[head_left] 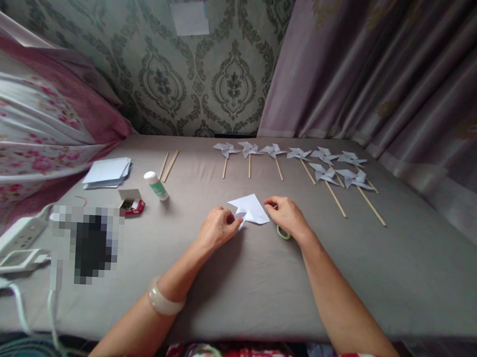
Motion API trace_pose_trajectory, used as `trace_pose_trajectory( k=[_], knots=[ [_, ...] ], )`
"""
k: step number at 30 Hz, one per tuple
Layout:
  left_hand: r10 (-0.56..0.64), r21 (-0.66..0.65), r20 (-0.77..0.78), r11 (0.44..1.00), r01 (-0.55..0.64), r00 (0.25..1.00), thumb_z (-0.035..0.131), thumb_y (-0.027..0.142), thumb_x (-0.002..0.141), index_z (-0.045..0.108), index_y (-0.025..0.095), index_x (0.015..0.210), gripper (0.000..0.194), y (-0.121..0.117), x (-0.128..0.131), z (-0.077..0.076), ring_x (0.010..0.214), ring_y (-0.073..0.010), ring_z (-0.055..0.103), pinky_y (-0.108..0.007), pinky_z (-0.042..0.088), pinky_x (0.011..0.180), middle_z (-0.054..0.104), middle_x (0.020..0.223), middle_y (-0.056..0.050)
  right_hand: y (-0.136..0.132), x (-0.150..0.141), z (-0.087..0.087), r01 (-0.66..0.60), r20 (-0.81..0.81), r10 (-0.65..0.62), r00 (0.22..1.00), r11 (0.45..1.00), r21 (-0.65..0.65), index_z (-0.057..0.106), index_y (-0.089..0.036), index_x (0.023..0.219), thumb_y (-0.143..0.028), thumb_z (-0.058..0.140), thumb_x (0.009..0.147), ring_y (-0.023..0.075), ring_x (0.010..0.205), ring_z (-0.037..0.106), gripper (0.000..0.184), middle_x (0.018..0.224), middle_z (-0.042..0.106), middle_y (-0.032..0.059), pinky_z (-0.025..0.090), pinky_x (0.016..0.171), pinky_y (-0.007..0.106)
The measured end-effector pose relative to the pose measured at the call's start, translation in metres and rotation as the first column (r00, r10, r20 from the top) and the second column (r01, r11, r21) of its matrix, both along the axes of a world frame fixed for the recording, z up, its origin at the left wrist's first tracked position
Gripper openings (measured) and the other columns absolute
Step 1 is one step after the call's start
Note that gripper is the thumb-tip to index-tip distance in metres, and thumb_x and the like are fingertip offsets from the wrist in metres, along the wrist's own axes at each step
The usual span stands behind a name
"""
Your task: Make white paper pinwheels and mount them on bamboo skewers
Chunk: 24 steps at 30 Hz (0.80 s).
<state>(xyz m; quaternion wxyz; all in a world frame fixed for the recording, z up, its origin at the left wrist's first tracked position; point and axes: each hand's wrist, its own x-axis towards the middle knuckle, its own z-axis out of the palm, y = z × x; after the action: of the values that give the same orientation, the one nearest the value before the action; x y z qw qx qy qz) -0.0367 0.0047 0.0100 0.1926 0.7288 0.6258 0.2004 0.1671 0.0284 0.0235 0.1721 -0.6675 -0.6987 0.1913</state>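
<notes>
A white sheet of paper (pixel 253 205), cut and partly folded into a pinwheel shape, lies between my hands. My left hand (pixel 220 225) pinches a curled-over flap at its near left side. Close to the sheet's right edge is my right hand (pixel 286 215), its fingers drawn together; what they hold, if anything, is too small to make out. A pale green loop (pixel 283 232), like a scissors handle, shows beneath my right hand, the rest hidden.
Several finished pinwheels (pixel 353 178) on sticks lie at the back right. On the left are loose wooden sticks (pixel 170 166), a glue stick (pixel 156 186), a small red open box (pixel 132 204), stacked paper (pixel 106 171) and a power strip (pixel 15 244) with cables.
</notes>
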Motion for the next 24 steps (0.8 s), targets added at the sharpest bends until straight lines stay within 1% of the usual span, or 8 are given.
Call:
trace_pose_trajectory(
  k=[4, 7, 11, 14, 16, 19, 24],
  knots=[
    [0.012, 0.013, -0.012, 1.000, -0.012, 1.000, 0.061, 0.034, 0.078, 0.069, 0.015, 0.068, 0.022, 0.000, 0.004, -0.008, 0.074, -0.0177, 0.057, -0.029, 0.045, 0.071, 0.063, 0.075, -0.007, -0.002, 0.000, 0.001, -0.001, -0.008, 0.001, 1.000, 1.000, -0.007, 0.072, -0.021, 0.098, -0.026, 0.050, 0.083, 0.0176, 0.089, 0.066, 0.027, 0.097, 0.074, 0.0050, 0.046, 0.076, 0.024],
    [0.022, 0.006, -0.019, 1.000, -0.022, 1.000, 0.060, 0.030, 0.077, 0.069, 0.015, 0.068, 0.020, 0.002, 0.003, -0.011, 0.072, -0.0175, 0.058, -0.029, 0.046, 0.070, 0.065, 0.075, -0.007, -0.003, 0.000, 0.003, -0.013, -0.015, 0.013, 1.000, 1.000, -0.007, 0.072, -0.021, 0.096, -0.026, 0.050, 0.083, 0.0176, 0.088, 0.066, 0.027, 0.096, 0.074, 0.0053, 0.045, 0.074, 0.023],
    [0.042, 0.005, -0.029, 0.999, -0.042, 0.999, 0.058, 0.028, 0.078, 0.070, 0.015, 0.070, 0.019, 0.010, -0.001, -0.012, 0.071, -0.0178, 0.059, -0.028, 0.045, 0.067, 0.067, 0.075, -0.008, -0.003, 0.002, 0.002, -0.018, -0.018, 0.018, 1.000, 1.000, -0.009, 0.072, -0.021, 0.096, -0.027, 0.049, 0.083, 0.0176, 0.085, 0.066, 0.027, 0.095, 0.074, 0.0055, 0.045, 0.073, 0.024],
    [0.064, 0.024, -0.034, 0.998, -0.063, 0.997, 0.057, 0.029, 0.079, 0.071, 0.015, 0.073, 0.021, 0.018, -0.008, -0.013, 0.073, -0.0181, 0.059, -0.029, 0.046, 0.070, 0.066, 0.076, -0.009, -0.004, 0.002, 0.002, -0.023, -0.016, 0.023, 1.000, 1.000, 0.002, 0.072, -0.020, 0.096, -0.027, 0.048, 0.083, 0.0183, 0.085, 0.066, 0.028, 0.095, 0.074, 0.0060, 0.045, 0.073, 0.024],
    [0.066, 0.062, -0.041, 0.996, -0.064, 0.997, 0.057, 0.029, 0.080, 0.071, 0.015, 0.076, 0.021, 0.025, -0.014, -0.014, 0.076, -0.0184, 0.059, -0.029, 0.046, 0.073, 0.066, 0.080, -0.009, -0.005, 0.001, 0.003, -0.031, -0.015, 0.031, 0.999, 1.000, 0.006, 0.072, -0.020, 0.095, -0.027, 0.048, 0.084, 0.0187, 0.086, 0.066, 0.028, 0.095, 0.074, 0.0062, 0.045, 0.074, 0.025],
    [0.028, 0.118, -0.054, 0.993, -0.022, 0.998, 0.056, 0.030, 0.082, 0.071, 0.015, 0.080, 0.021, 0.035, -0.023, -0.017, 0.079, -0.0183, 0.058, -0.030, 0.047, 0.075, 0.065, 0.085, -0.009, -0.008, -0.002, 0.005, -0.025, 0.001, 0.025, 1.000, 1.000, -0.009, 0.072, -0.021, 0.095, -0.029, 0.048, 0.084, 0.0194, 0.084, 0.066, 0.027, 0.093, 0.074, 0.0056, 0.045, 0.071, 0.025],
    [-0.096, 0.160, -0.073, 0.981, 0.106, 0.993, 0.054, 0.030, 0.085, 0.071, 0.016, 0.086, 0.022, 0.048, -0.028, -0.019, 0.085, -0.0194, 0.057, -0.031, 0.046, 0.078, 0.063, 0.088, -0.009, -0.009, -0.003, 0.004, -0.032, -0.002, 0.032, 1.000, 0.999, -0.040, 0.071, -0.023, 0.098, -0.030, 0.049, 0.084, 0.0187, 0.083, 0.066, 0.027, 0.094, 0.074, 0.0052, 0.044, 0.071, 0.025]
  ],
)
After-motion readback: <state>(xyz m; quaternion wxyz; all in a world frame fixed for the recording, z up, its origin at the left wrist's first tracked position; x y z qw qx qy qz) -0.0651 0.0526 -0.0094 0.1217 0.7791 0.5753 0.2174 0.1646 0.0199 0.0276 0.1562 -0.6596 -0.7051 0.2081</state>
